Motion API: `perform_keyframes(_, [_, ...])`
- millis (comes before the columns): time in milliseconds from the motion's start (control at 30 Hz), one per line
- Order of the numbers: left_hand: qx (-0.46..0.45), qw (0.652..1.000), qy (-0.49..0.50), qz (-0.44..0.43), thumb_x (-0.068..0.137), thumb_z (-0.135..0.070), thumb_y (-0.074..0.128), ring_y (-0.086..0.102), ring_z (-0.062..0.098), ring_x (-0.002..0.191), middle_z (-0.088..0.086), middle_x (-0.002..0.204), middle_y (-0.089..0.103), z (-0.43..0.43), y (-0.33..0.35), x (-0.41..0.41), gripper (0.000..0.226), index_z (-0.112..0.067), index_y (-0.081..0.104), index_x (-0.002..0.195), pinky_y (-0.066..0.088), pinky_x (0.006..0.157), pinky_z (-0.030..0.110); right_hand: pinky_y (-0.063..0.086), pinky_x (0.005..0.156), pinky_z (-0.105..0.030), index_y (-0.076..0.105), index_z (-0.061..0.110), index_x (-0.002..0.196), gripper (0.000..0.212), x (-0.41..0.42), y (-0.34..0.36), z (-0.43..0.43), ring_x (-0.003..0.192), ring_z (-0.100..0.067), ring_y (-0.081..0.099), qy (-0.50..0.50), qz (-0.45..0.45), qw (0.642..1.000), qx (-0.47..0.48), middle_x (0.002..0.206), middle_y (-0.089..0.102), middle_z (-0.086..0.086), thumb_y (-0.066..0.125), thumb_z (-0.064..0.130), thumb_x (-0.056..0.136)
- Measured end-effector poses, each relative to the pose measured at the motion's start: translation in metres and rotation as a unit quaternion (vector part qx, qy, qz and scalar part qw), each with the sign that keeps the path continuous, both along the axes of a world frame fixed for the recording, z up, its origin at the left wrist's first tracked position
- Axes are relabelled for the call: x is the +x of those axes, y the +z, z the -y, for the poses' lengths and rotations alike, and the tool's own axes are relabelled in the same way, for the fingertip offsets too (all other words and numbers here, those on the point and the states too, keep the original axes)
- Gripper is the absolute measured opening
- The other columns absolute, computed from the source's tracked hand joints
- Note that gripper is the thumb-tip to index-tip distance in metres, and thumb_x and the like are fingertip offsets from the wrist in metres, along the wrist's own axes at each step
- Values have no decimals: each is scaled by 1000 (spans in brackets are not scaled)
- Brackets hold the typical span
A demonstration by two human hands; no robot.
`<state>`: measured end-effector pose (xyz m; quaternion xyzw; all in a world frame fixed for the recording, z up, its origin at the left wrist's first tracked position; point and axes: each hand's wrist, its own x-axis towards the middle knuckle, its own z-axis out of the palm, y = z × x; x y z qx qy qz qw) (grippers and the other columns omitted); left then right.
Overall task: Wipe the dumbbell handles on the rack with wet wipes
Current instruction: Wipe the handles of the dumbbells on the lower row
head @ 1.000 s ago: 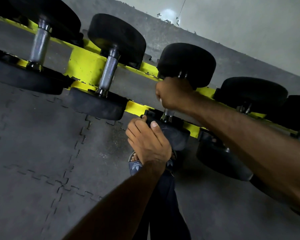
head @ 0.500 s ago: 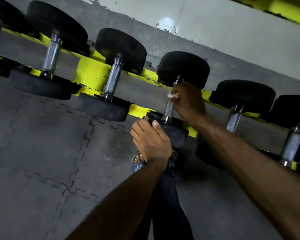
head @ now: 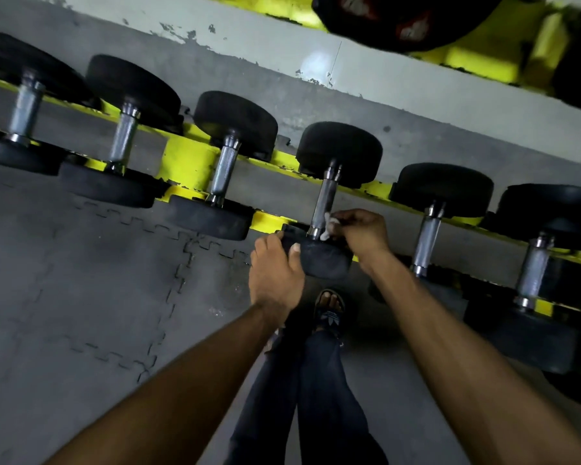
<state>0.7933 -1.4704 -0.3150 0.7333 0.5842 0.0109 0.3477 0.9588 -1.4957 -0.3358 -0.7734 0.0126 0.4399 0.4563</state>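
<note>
Floor's all grey foam mats (head: 81, 297) locked together with those jigsaw-edge seams (head: 176, 280), pretty scuffed. Behind is a pale wall (head: 265, 52), paint chipping along its lower edge. Bottom middle: dark trousers (head: 316, 397) and a foot in a dark sandal (head: 330, 310) with a white logo.

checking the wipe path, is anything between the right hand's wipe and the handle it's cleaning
Nothing visible does. The right hand pinches the wet wipe right against the near end of the handle, and the length above it is bare. The left hand grips the near weight head, off the handle.
</note>
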Motion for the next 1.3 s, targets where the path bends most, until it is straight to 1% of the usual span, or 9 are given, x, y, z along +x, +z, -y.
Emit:
perform_keyframes(100, [-41,999,2,22,97,-30,58,54,29,112,10,118,56,-3,20,-3,32,-11,56,122,46,97,43,54,57,-20,68,10,77,15,-4,33,16,63,-15,62,4,-11,999,52,75,69,-8,77,-3,80])
perform_keyframes(267, [-105,985,17,138,91,-22,65,63,14,104,-3,113,66,6,80,3,27,-21,62,118,52,96,40,58,64,-19,69,7,87,15,-14,101,40,79,-18,67,-32,-53,994,85,94,71,-13,68,-8,86])
perform_keyframes(400, [-152,965,-26,213,90,-12,71,63,4,102,-10,110,67,9,147,14,36,-19,63,124,52,98,31,58,64,-19,69,4,89,15,-20,173,60,72,-13,69,-49,-75,985,149,89,73,-10,64,-10,88])
perform_keyframes(533, [-168,954,-62,242,86,-9,76,67,9,102,-1,112,70,10,205,17,50,-9,60,133,53,96,26,58,64,-20,68,3,91,14,-26,238,80,70,-14,70,-42,-84,978,185,85,74,-10,64,-10,88])
perform_keyframes(633, [-179,942,-88,271,86,-1,75,67,0,88,2,104,72,13,252,19,40,-1,65,125,53,85,17,58,63,-20,68,3,91,14,-26,286,98,66,-13,69,-43,-75,975,205,82,74,-8,64,-10,88])
perform_keyframes(767, [-189,922,-106,321,85,6,73,69,12,95,13,107,74,24,300,23,32,5,68,117,57,88,26,57,61,-21,68,0,92,12,-25,332,118,66,-15,68,-41,-60,971,229,82,74,-11,65,-11,86])
perform_keyframes(867, [-205,918,-115,319,85,3,73,68,12,92,11,103,74,33,326,32,32,3,68,117,57,82,22,56,61,-22,68,-2,96,12,-22,355,131,68,-16,68,-46,-57,969,236,84,73,-15,67,-9,86])
perform_keyframes(1067, [-189,920,-129,319,86,0,74,60,-5,58,-8,70,71,54,351,53,13,-1,73,100,44,53,11,57,59,-22,70,2,87,11,-6,385,150,64,-17,69,-49,-65,971,226,76,72,-13,67,-8,85])
perform_keyframes(1300, [-181,930,-83,310,80,-3,81,60,-4,55,-2,66,69,93,349,78,10,0,73,87,45,52,11,51,53,-22,69,7,80,18,20,387,186,58,-16,67,-64,-5,985,158,72,72,-10,80,-6,73])
